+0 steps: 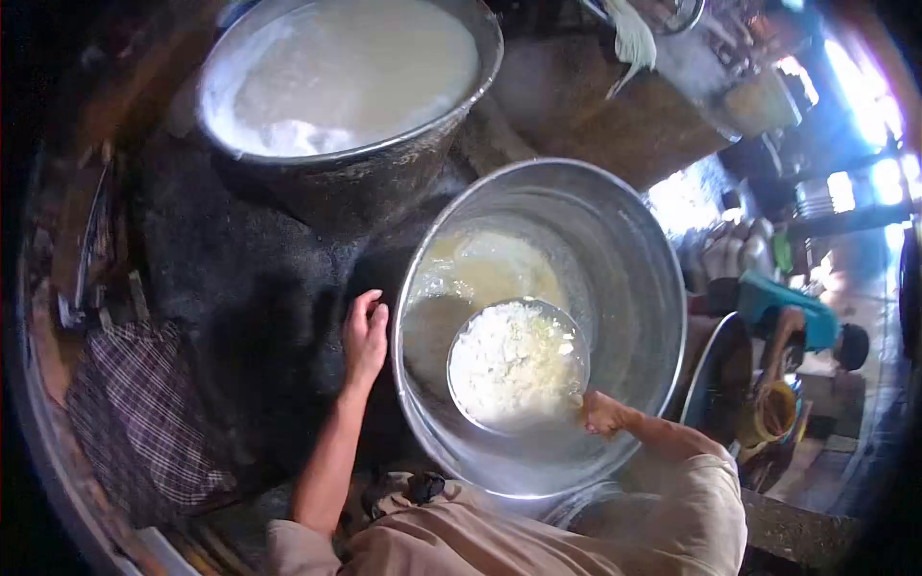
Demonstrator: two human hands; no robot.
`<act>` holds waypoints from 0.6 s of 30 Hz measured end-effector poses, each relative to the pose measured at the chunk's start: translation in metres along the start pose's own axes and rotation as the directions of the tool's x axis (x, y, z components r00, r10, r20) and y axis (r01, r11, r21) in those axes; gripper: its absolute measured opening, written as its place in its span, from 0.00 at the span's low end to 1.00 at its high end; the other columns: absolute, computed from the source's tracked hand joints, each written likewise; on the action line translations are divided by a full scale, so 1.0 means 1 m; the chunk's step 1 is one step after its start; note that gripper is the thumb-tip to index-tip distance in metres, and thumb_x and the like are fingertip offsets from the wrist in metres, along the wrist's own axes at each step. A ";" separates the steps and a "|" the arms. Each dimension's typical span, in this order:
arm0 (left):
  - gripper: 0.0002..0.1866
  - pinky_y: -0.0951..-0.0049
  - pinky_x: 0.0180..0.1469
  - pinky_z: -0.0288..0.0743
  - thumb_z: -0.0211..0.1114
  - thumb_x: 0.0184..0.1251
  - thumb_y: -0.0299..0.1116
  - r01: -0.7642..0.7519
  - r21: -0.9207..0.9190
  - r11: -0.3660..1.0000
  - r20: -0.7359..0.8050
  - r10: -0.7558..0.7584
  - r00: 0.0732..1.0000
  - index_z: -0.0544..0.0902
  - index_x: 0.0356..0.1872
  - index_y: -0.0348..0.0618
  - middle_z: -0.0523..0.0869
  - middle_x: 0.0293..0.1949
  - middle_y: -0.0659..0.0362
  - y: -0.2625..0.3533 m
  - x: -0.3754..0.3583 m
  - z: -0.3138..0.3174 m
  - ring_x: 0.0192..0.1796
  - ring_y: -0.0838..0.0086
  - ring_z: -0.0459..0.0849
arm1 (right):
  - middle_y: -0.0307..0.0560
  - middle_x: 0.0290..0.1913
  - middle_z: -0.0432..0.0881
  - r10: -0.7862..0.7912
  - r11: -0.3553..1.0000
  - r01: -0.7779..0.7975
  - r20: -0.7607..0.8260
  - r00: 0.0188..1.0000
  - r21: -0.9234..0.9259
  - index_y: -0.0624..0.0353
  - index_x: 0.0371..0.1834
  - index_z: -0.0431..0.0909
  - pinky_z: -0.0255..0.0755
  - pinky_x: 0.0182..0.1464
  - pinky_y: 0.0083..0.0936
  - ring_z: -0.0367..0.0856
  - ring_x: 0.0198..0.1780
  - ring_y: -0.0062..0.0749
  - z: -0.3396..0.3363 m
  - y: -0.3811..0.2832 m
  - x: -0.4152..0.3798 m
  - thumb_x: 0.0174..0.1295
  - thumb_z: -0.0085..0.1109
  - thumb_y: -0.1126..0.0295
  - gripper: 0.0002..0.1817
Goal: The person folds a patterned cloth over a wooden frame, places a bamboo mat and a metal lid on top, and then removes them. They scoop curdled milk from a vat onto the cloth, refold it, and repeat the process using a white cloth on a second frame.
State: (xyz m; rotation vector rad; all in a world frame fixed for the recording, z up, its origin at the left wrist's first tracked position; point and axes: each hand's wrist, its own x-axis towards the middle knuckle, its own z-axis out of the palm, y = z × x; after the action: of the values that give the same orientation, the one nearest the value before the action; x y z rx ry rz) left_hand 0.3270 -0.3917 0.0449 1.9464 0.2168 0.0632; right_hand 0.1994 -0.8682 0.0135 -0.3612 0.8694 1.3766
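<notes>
A large metal pot [663,288] stands in front of me with a little cloudy, yellowish liquid at its bottom. Inside it is a round metal bowl [459,408] heaped with white, crumbly curds [514,360]. My right hand [603,415] reaches over the near right rim of the pot, its fingers closed on the bowl's edge. Just outside the pot's left rim is my left hand [367,338], with nothing in it and its fingers loosely bent and apart.
A bigger vat [351,158] of milky liquid stands at the upper left. Checked cloth [154,413] lies at the left. At the right, a person in a teal top [792,312] bends near a yellow-rimmed basket [774,411] and another large pan [715,374]. White cloth [632,43] hangs at the top.
</notes>
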 end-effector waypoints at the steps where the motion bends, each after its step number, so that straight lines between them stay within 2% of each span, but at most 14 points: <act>1: 0.16 0.69 0.47 0.67 0.54 0.59 0.35 0.002 -0.040 0.999 -0.033 -0.004 0.999 0.71 0.46 0.38 0.75 0.44 0.53 -0.009 -0.014 -0.016 0.45 0.65 0.73 | 0.43 0.19 0.74 0.032 0.995 -0.039 -0.078 0.996 -0.097 0.64 0.38 0.68 0.70 0.21 0.31 0.75 0.23 0.30 0.013 0.000 -0.021 0.56 0.46 0.61 0.16; 2: 0.15 0.73 0.47 0.67 0.55 0.58 0.32 0.063 -0.164 0.984 -0.083 -0.078 0.993 0.71 0.46 0.38 0.76 0.44 0.56 -0.020 -0.026 -0.035 0.44 0.70 0.74 | 0.43 0.20 0.75 0.061 0.974 -0.093 -0.157 0.986 -0.208 0.65 0.34 0.70 0.69 0.23 0.34 0.76 0.26 0.32 0.029 -0.006 -0.034 0.55 0.46 0.63 0.14; 3: 0.15 0.77 0.46 0.67 0.55 0.57 0.29 0.209 -0.384 0.899 -0.094 -0.263 0.960 0.72 0.47 0.39 0.76 0.44 0.58 -0.065 -0.046 -0.070 0.44 0.74 0.74 | 0.44 0.23 0.76 -0.333 0.710 0.021 -0.309 0.891 -0.704 0.65 0.30 0.70 0.69 0.29 0.40 0.76 0.29 0.36 0.043 0.002 -0.042 0.52 0.47 0.64 0.13; 4: 0.15 0.81 0.46 0.66 0.55 0.57 0.28 0.128 -0.475 0.871 -0.179 -0.238 0.955 0.72 0.47 0.40 0.76 0.44 0.59 -0.091 -0.064 -0.091 0.45 0.76 0.74 | 0.44 0.23 0.76 -0.348 0.677 -0.002 -0.322 0.881 -0.736 0.65 0.30 0.70 0.69 0.29 0.40 0.76 0.29 0.36 0.056 0.000 -0.051 0.52 0.47 0.64 0.13; 6: 0.14 0.75 0.49 0.64 0.55 0.58 0.32 0.320 -0.524 0.789 -0.242 -0.499 0.832 0.73 0.46 0.45 0.75 0.46 0.60 -0.104 -0.103 -0.151 0.49 0.75 0.72 | 0.41 0.37 0.75 -0.291 0.599 0.210 0.034 0.956 -0.773 0.56 0.45 0.66 0.73 0.28 0.27 0.76 0.28 0.25 0.083 -0.007 -0.051 0.60 0.43 0.65 0.12; 7: 0.15 0.70 0.50 0.63 0.55 0.57 0.35 0.342 -0.590 0.732 -0.255 -0.570 0.781 0.73 0.47 0.47 0.74 0.47 0.61 -0.130 -0.120 -0.174 0.51 0.73 0.71 | 0.40 0.33 0.76 -0.314 0.104 0.185 0.144 0.939 -0.977 0.55 0.45 0.66 0.73 0.28 0.29 0.76 0.24 0.27 0.098 -0.015 -0.049 0.59 0.46 0.65 0.13; 8: 0.17 0.68 0.51 0.63 0.55 0.57 0.35 0.311 -0.604 0.734 -0.305 -0.573 0.760 0.71 0.48 0.48 0.73 0.49 0.60 -0.141 -0.140 -0.202 0.52 0.70 0.70 | 0.40 0.33 0.76 -0.290 0.076 0.181 0.152 0.945 -0.981 0.55 0.45 0.66 0.73 0.28 0.29 0.76 0.24 0.27 0.115 -0.021 -0.035 0.59 0.46 0.65 0.13; 10: 0.18 0.65 0.53 0.61 0.54 0.57 0.36 0.240 -0.728 0.642 -0.364 -0.659 0.658 0.70 0.50 0.48 0.71 0.51 0.60 -0.171 -0.173 -0.244 0.52 0.68 0.70 | 0.39 0.34 0.74 -0.199 0.713 0.002 -0.199 0.960 -0.701 0.53 0.45 0.66 0.71 0.27 0.25 0.75 0.26 0.25 0.176 -0.015 -0.016 0.57 0.48 0.66 0.13; 12: 0.19 0.64 0.55 0.60 0.53 0.57 0.36 0.183 -0.768 0.614 -0.427 -0.703 0.569 0.68 0.51 0.49 0.70 0.51 0.61 -0.187 -0.209 -0.284 0.52 0.68 0.69 | 0.35 0.24 0.69 -0.392 0.535 -0.054 -0.304 0.868 -0.843 0.54 0.36 0.67 0.65 0.21 0.17 0.67 0.19 0.19 0.280 0.023 0.024 0.55 0.53 0.67 0.08; 14: 0.14 0.65 0.54 0.62 0.52 0.58 0.35 -0.103 -0.856 0.507 -0.476 -0.693 0.541 0.69 0.47 0.50 0.72 0.49 0.62 -0.197 -0.237 -0.304 0.52 0.69 0.70 | 0.34 0.24 0.69 -0.325 0.468 0.136 -0.027 0.945 -0.873 0.55 0.40 0.67 0.65 0.21 0.17 0.66 0.20 0.18 0.288 0.021 0.060 0.55 0.54 0.65 0.13; 15: 0.12 0.66 0.53 0.63 0.52 0.58 0.34 -0.209 -0.852 0.480 -0.509 -0.664 0.548 0.70 0.45 0.51 0.72 0.47 0.63 -0.204 -0.244 -0.311 0.51 0.70 0.70 | 0.34 0.28 0.71 -0.173 0.839 0.102 -0.085 0.981 -0.535 0.57 0.43 0.66 0.65 0.24 0.16 0.67 0.23 0.18 0.302 0.022 0.083 0.52 0.57 0.65 0.17; 16: 0.11 0.66 0.52 0.63 0.51 0.59 0.33 -0.294 -0.857 0.423 -0.513 -0.654 0.555 0.70 0.44 0.50 0.72 0.45 0.63 -0.227 -0.248 -0.316 0.50 0.69 0.70 | 0.35 0.34 0.71 -0.176 0.716 -0.030 -0.222 0.959 -0.697 0.56 0.48 0.64 0.65 0.29 0.17 0.69 0.30 0.21 0.290 0.014 0.107 0.48 0.61 0.65 0.24; 17: 0.11 0.69 0.52 0.64 0.52 0.58 0.29 -0.019 -0.399 0.917 -0.767 -0.323 0.555 0.70 0.43 0.47 0.72 0.43 0.62 -0.222 -0.255 -0.316 0.49 0.70 0.71 | 0.37 0.35 0.71 -0.163 0.814 0.062 -0.125 0.979 -0.578 0.56 0.48 0.64 0.65 0.31 0.22 0.69 0.31 0.24 0.287 0.025 0.130 0.47 0.61 0.62 0.25; 18: 0.11 0.72 0.51 0.64 0.54 0.55 0.22 0.207 0.254 0.945 -0.830 0.103 0.548 0.71 0.41 0.43 0.71 0.42 0.60 -0.210 -0.258 -0.325 0.48 0.73 0.71 | 0.39 0.36 0.72 -0.160 0.894 0.129 -0.036 0.987 -0.429 0.55 0.49 0.64 0.66 0.33 0.27 0.69 0.32 0.27 0.299 0.033 0.160 0.47 0.61 0.59 0.26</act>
State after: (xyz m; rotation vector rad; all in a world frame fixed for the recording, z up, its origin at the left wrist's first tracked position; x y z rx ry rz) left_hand 0.0010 -0.0653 -0.0117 2.0889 0.9874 1.0133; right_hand 0.2575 -0.5443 0.1018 -0.8006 0.5773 1.4152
